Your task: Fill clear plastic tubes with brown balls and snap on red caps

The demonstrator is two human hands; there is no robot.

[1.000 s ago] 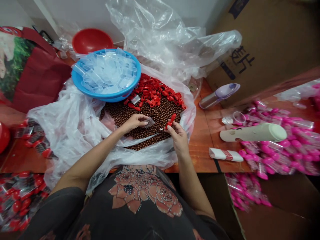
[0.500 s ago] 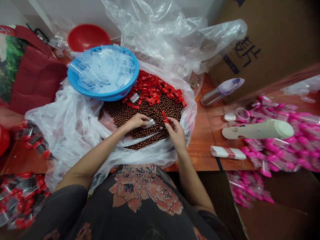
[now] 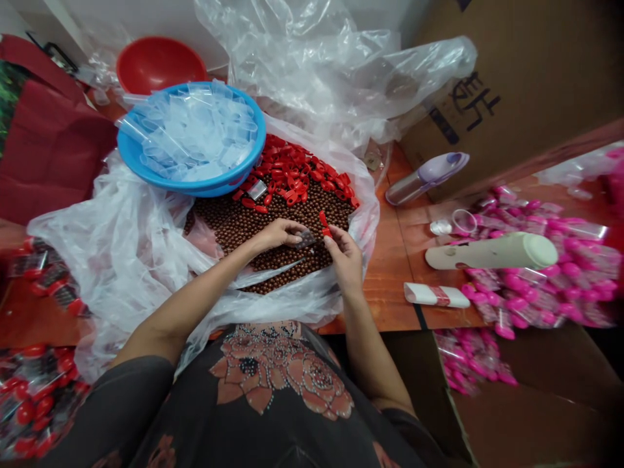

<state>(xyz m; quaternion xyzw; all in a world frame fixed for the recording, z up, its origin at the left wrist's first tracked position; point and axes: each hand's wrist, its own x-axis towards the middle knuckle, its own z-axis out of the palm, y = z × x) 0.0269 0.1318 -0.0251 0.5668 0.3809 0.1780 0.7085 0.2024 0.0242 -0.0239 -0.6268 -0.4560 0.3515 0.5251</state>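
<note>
My left hand [image 3: 275,235] pinches a small clear plastic bag [image 3: 305,239] between thumb and fingers. My right hand [image 3: 344,257] grips a small red plastic piece [image 3: 324,224], which stands close to the bag's mouth. Both hands hover over a heap of brown beads [image 3: 273,224] lying in a clear plastic sack [image 3: 121,247]. Red plastic pieces [image 3: 292,172] lie in a mass beyond the beads. A blue basin [image 3: 195,187] full of small clear bags rests at the sack's far edge and hides part of the heap.
A red bowl [image 3: 156,65] stands behind the basin. To the right, on the wooden table [image 3: 385,286], lie a cream tube [image 3: 492,252] and pink packaged items [image 3: 550,286]. A cardboard box [image 3: 511,84] rises at the back right. Red packaged items [image 3: 39,403] lie at lower left.
My hands have moved closer together, bringing the red piece near the clear bag. The red piece now stands more upright. The whole view has shifted slightly.
</note>
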